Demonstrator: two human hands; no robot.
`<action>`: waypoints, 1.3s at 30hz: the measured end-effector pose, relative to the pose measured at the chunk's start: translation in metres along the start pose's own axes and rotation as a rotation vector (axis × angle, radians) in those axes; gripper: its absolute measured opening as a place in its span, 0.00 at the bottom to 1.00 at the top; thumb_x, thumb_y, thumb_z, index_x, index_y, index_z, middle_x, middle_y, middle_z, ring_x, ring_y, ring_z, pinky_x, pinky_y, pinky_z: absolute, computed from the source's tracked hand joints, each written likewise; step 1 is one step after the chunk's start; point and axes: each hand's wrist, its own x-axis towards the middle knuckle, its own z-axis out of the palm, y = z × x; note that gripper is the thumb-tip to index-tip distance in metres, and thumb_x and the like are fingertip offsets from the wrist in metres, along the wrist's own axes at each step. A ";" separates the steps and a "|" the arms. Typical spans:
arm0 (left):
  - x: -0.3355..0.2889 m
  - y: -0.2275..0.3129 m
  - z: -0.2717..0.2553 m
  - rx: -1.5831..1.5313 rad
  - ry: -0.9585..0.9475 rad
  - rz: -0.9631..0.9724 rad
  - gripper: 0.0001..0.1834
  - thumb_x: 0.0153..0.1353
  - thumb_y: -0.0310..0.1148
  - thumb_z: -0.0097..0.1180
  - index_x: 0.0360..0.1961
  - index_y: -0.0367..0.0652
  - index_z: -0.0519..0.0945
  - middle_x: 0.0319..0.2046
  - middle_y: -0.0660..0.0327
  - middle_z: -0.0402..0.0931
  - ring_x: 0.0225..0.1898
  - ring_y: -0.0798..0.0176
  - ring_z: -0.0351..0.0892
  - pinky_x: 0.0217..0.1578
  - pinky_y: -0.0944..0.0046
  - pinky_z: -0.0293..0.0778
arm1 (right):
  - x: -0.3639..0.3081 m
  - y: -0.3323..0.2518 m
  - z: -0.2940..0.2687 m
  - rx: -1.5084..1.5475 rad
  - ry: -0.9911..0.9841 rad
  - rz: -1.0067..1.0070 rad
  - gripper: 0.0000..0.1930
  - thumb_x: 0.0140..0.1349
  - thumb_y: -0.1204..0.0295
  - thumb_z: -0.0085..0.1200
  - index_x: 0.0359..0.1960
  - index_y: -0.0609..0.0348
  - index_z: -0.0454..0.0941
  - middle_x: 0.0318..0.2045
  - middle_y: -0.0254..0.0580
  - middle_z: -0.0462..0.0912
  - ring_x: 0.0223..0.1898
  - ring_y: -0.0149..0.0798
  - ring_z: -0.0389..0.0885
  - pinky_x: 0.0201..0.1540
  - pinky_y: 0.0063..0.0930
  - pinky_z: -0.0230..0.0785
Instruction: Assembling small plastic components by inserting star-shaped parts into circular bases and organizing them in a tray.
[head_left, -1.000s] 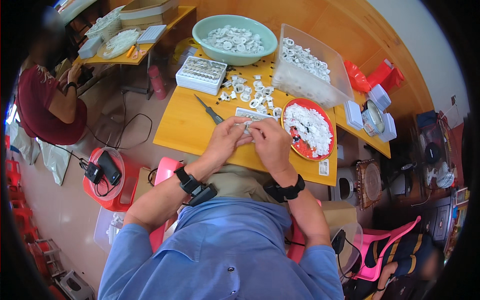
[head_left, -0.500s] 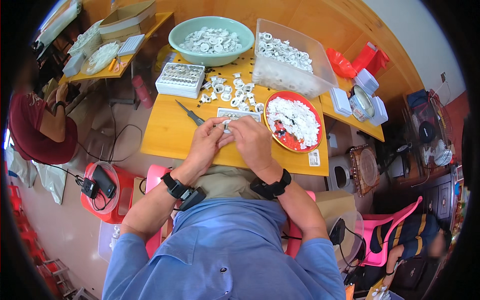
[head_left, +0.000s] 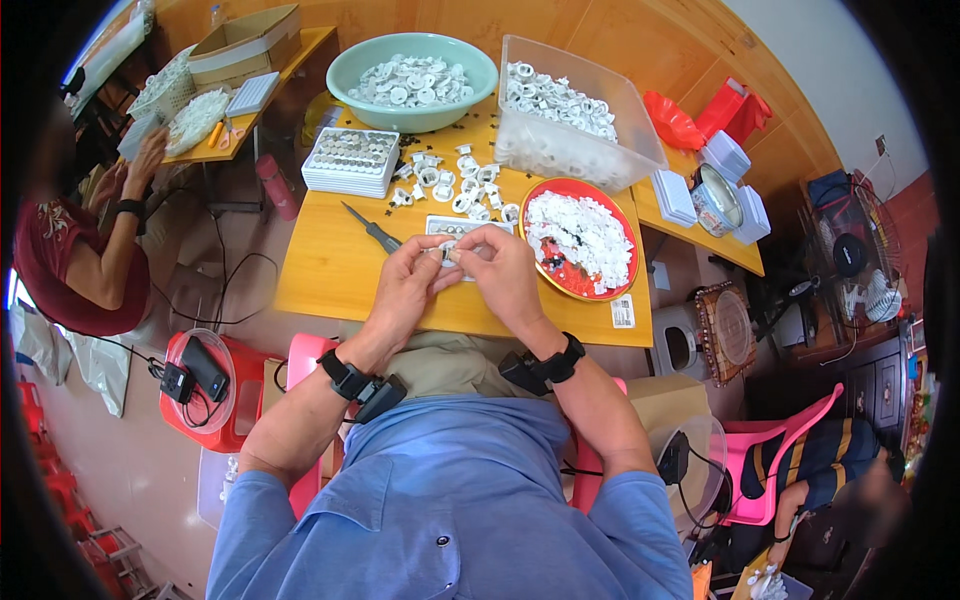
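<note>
Both hands, left hand [head_left: 405, 285] and right hand [head_left: 500, 270], pinch one small white ring part [head_left: 447, 250] above desk's [head_left: 330, 280] near edge; a fumble likely drops it floorward.

A small white ring-shaped part [head_left: 451, 250] sits pinched between fingertips above the table.

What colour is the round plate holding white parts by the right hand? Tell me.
Red round plate, head view.

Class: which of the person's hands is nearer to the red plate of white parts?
Right. The right hand sits just beside the red plate; the left hand is farther off, beyond the right hand.
</note>
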 end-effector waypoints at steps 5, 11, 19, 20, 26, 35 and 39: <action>-0.002 0.002 0.004 0.066 -0.026 0.017 0.14 0.74 0.29 0.40 0.56 0.34 0.70 0.47 0.54 0.78 0.49 0.60 0.81 0.54 0.62 0.78 | 0.008 0.024 0.000 0.326 -0.067 0.008 0.07 0.56 0.74 0.62 0.33 0.64 0.78 0.26 0.37 0.83 0.26 0.25 0.79 0.27 0.20 0.71; -0.001 0.012 0.008 -0.118 -0.027 -0.061 0.13 0.73 0.28 0.44 0.54 0.34 0.71 0.46 0.53 0.78 0.48 0.60 0.82 0.53 0.63 0.78 | 0.011 0.007 -0.015 0.431 -0.191 0.122 0.08 0.62 0.72 0.58 0.39 0.65 0.79 0.26 0.35 0.82 0.23 0.23 0.75 0.26 0.16 0.68; -0.002 0.014 0.011 0.029 0.064 -0.074 0.13 0.69 0.27 0.49 0.52 0.33 0.73 0.41 0.52 0.81 0.42 0.61 0.84 0.47 0.65 0.81 | 0.014 0.010 -0.021 0.348 -0.075 0.004 0.08 0.63 0.72 0.57 0.39 0.66 0.80 0.25 0.33 0.81 0.22 0.21 0.72 0.24 0.16 0.64; -0.001 0.014 0.010 0.025 0.064 -0.073 0.13 0.69 0.27 0.49 0.52 0.33 0.73 0.41 0.52 0.81 0.42 0.61 0.84 0.47 0.65 0.81 | 0.018 0.010 -0.027 0.355 0.026 -0.052 0.08 0.63 0.73 0.57 0.38 0.66 0.80 0.25 0.33 0.81 0.22 0.21 0.72 0.24 0.16 0.63; -0.001 0.016 0.005 0.086 0.061 -0.061 0.12 0.69 0.27 0.50 0.50 0.33 0.74 0.40 0.52 0.82 0.39 0.62 0.84 0.45 0.67 0.81 | 0.034 0.015 -0.060 0.275 0.304 -0.045 0.06 0.61 0.76 0.57 0.36 0.67 0.81 0.25 0.33 0.81 0.22 0.22 0.73 0.25 0.19 0.65; 0.003 0.021 0.002 0.054 0.135 -0.048 0.11 0.67 0.27 0.53 0.48 0.32 0.76 0.40 0.51 0.82 0.39 0.64 0.84 0.43 0.68 0.81 | 0.032 0.023 -0.060 -0.383 0.175 -0.208 0.05 0.55 0.74 0.59 0.33 0.59 0.84 0.33 0.45 0.82 0.35 0.48 0.81 0.38 0.36 0.72; 0.003 0.021 0.001 0.021 0.142 -0.046 0.11 0.67 0.27 0.53 0.47 0.31 0.76 0.40 0.51 0.82 0.38 0.63 0.84 0.43 0.69 0.81 | 0.037 0.022 -0.081 -0.441 0.338 -0.200 0.05 0.57 0.73 0.58 0.32 0.58 0.84 0.31 0.45 0.82 0.35 0.49 0.81 0.38 0.38 0.72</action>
